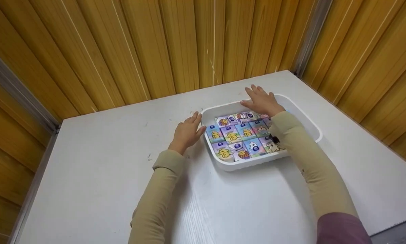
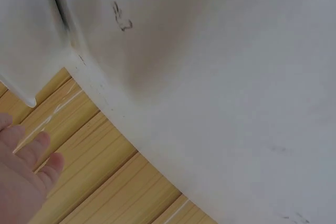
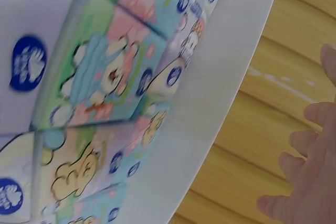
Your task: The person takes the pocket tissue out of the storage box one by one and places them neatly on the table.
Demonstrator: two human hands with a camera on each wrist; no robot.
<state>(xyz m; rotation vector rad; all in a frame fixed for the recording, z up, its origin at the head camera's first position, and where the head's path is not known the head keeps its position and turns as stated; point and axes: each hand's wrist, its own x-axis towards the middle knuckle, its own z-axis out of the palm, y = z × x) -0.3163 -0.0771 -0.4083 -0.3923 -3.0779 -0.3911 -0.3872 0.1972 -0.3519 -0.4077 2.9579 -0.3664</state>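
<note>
A white tray (image 1: 229,166) holds several small packs (image 1: 231,135) printed with cartoon animals, laid in rows. Beside the tray's left end is my left hand (image 1: 186,133), fingers extended; whether it touches the rim I cannot tell. My right hand (image 1: 262,102) is over the tray's far side with its fingers spread, holding nothing, and the forearm hides the packs at the right. In the right wrist view, packs (image 3: 102,74) lie along the tray wall (image 3: 210,77) and the right hand (image 3: 310,166) is at the right edge. The left hand (image 2: 23,174) shows at the lower left of the left wrist view.
The tray stands on a white table (image 1: 104,176), toward its back right. Yellow wood-patterned walls (image 1: 148,44) rise behind the table and at both sides. Small dark marks (image 2: 122,18) are on the tabletop.
</note>
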